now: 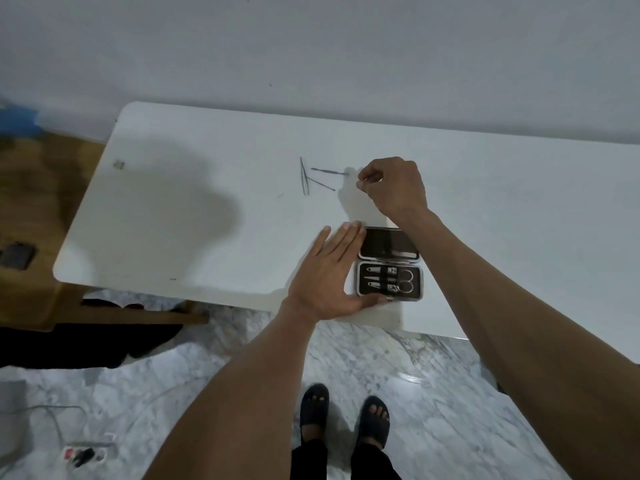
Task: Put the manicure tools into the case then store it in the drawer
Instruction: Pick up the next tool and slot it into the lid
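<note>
An open black manicure case (388,268) lies near the front edge of the white table (207,220). Its lower half holds scissors, clippers and several slim tools. My left hand (329,275) rests flat against the case's left side, thumb under its front edge. Beyond the case, my right hand (391,188) pinches the end of a thin metal tool (329,171) that lies on the table. Tweezers (304,176) and another thin tool (322,184) lie just left of it.
A wall runs behind the table. A wooden stand (31,237) with a dark object on it is at the left. On the marble floor are a power strip (85,455) with a cable, and my feet in dark slippers (343,417).
</note>
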`<state>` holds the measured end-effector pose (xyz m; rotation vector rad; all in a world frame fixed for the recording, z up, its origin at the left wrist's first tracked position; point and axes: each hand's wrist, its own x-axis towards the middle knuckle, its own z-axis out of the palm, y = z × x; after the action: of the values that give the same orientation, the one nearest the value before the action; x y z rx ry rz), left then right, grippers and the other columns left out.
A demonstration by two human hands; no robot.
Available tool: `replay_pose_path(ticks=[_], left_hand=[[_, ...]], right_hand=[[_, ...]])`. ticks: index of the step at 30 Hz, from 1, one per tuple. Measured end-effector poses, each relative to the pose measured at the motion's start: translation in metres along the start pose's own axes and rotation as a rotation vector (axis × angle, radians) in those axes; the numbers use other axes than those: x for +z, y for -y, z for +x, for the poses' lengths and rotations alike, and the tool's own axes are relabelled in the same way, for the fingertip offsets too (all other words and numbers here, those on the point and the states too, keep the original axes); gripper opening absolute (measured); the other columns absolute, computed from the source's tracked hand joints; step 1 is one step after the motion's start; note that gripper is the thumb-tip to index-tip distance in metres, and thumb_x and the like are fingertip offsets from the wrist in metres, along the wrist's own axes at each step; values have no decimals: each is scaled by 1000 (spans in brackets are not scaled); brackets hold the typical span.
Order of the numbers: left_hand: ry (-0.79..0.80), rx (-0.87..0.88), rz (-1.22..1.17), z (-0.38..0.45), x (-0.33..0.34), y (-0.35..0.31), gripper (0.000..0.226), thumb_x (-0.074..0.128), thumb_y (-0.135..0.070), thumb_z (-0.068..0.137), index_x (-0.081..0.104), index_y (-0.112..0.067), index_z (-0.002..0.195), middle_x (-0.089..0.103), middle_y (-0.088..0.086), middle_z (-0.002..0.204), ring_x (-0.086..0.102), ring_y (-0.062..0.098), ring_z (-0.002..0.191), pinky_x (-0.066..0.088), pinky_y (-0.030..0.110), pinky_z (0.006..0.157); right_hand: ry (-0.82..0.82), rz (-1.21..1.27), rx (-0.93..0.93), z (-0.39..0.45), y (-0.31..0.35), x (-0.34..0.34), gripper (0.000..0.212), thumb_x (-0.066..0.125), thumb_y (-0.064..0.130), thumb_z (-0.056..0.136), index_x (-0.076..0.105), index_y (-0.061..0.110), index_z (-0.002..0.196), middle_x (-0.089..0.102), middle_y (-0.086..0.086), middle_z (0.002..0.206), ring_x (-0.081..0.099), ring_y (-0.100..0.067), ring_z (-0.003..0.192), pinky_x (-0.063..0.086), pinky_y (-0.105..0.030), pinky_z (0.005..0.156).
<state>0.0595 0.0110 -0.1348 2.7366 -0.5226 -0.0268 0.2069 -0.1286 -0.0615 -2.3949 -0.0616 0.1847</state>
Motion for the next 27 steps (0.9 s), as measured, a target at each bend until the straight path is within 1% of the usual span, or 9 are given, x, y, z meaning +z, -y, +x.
replay_pose_path(ticks=[3, 7, 11, 14, 16, 20, 24, 26, 27], left_hand=[[51, -12, -2, 1, -3, -2, 121, 42, -90, 84, 14, -6, 165, 12, 6, 175, 5, 16, 162, 6, 47, 132], [62, -24, -27, 4, -4, -3, 123, 44, -91, 82, 19, -3, 164, 16, 9, 174, 6, 17, 162, 7, 49, 131], [-16, -17, -119, 4, 1, -1, 119, 61, -85, 80, 29, -4, 162, 25, 8, 171, 11, 19, 162, 9, 50, 131], [-107, 15, -166, 2, 5, 1, 110, 65, -80, 80, 43, -2, 155, 39, 9, 165, 22, 23, 160, 17, 54, 129], [-147, 28, -179, 1, 6, 2, 103, 69, -75, 80, 50, -3, 151, 47, 9, 160, 30, 25, 157, 22, 56, 127], [-195, 48, -193, 3, 4, 0, 94, 68, -74, 82, 57, -5, 144, 55, 8, 154, 38, 26, 153, 26, 57, 125], [-189, 58, -158, 3, 6, 1, 95, 68, -75, 82, 57, -5, 145, 54, 9, 154, 37, 27, 154, 27, 57, 125], [-175, 47, -157, 4, 6, 2, 95, 67, -75, 81, 56, -5, 145, 55, 9, 154, 38, 27, 153, 27, 57, 125], [-167, 42, -159, 4, 5, 1, 95, 67, -76, 81, 57, -6, 145, 55, 8, 154, 38, 27, 153, 26, 56, 125]], right_hand=[[22, -9, -34, 13, 9, 12, 8, 71, 22, 82, 77, 23, 88, 74, 3, 90, 68, -16, 85, 56, -29, 76], [62, -32, -83, 28, 28, 33, 8, 71, 28, 82, 77, 23, 85, 74, 4, 93, 67, -17, 90, 56, -32, 78], [97, -99, -99, 36, 49, 54, 14, 69, 35, 81, 75, 22, 83, 72, 5, 87, 65, -18, 87, 51, -28, 69], [121, -176, -65, 37, 61, 67, 32, 72, 52, 76, 72, 21, 83, 70, 1, 86, 63, -19, 85, 52, -31, 70], [119, -245, -61, 36, 66, 75, 40, 72, 55, 73, 69, 17, 88, 69, -2, 88, 63, -22, 89, 51, -32, 68], [89, -317, -65, 32, 71, 83, 28, 66, 33, 78, 64, 11, 95, 66, -6, 94, 60, -28, 97, 38, -30, 65], [103, -282, -54, 27, 80, 86, 9, 56, 20, 82, 50, 13, 81, 53, -4, 81, 52, -26, 89, 37, -32, 64], [77, -284, -73, 26, 81, 86, 6, 53, 16, 81, 54, 10, 83, 57, -4, 83, 54, -26, 95, 36, -31, 63], [55, -283, -87, 25, 80, 85, 12, 52, 16, 81, 60, 9, 87, 61, -3, 87, 54, -27, 100, 36, -30, 63]])
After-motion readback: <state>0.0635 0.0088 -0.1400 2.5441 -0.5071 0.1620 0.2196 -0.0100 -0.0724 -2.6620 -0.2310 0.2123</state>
